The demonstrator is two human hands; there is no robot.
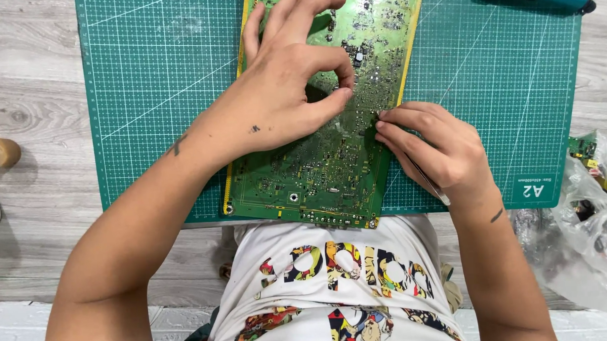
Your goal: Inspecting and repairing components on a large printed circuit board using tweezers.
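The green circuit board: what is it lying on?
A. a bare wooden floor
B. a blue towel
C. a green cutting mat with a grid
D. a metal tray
C: the green circuit board lies on a green cutting mat marked with a white grid, while the left hand rests on the board and the right hand holds a thin metal tool at its edge.

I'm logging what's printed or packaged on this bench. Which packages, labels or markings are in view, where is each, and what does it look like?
Clear plastic bag: right edge, on the wooden surface beside the mat, crumpled, holding small green boards and dark parts.
Printed size marking: near right corner of the green cutting mat, white on green.
No screens or signs.
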